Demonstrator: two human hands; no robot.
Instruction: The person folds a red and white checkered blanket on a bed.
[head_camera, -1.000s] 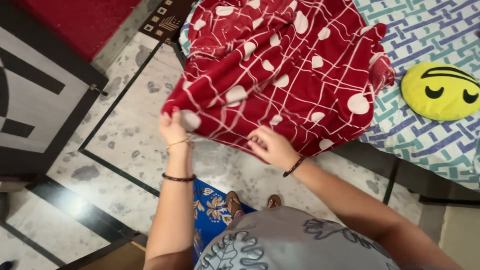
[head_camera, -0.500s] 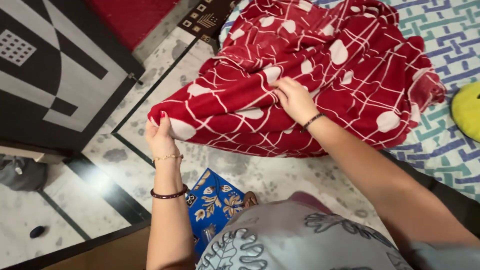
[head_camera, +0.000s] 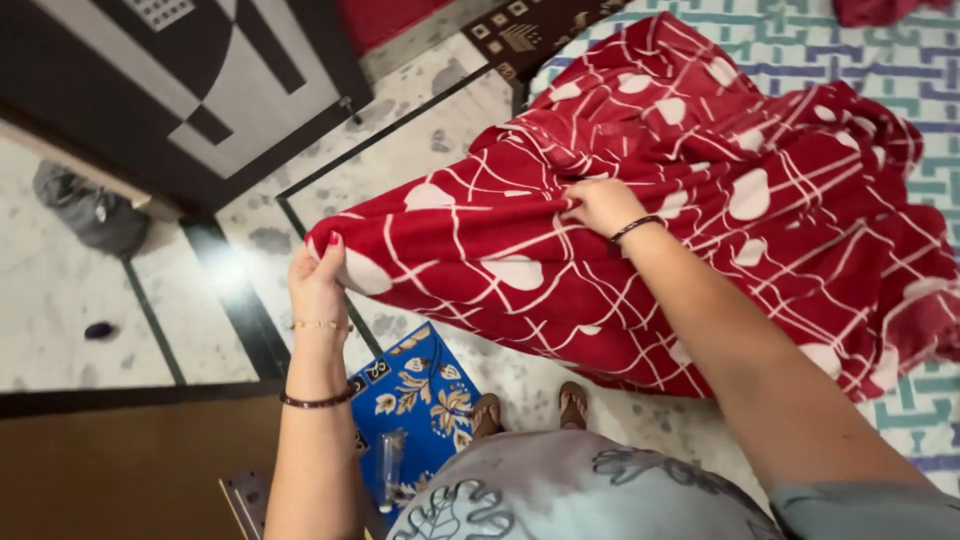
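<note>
A red blanket (head_camera: 640, 210) with white lines and white blobs lies half on a bed and hangs off its near edge. My left hand (head_camera: 318, 280) pinches the blanket's left corner and holds it out over the floor. My right hand (head_camera: 600, 205) grips a fold near the blanket's middle, with a dark bangle on that wrist. Both arms reach forward from my body at the bottom of the view.
The bed carries a sheet (head_camera: 840, 50) with a green and blue pattern. A blue floral mat (head_camera: 415, 400) lies on the marbled floor by my feet (head_camera: 530, 410). A grey cloth heap (head_camera: 95, 210) sits at the left by a black-and-white panel (head_camera: 200, 80).
My left hand has pulled the blanket corner out to the left, spreading the cloth. My right hand has slid up the blanket to a fold near its middle. The yellow cushion has left view.
</note>
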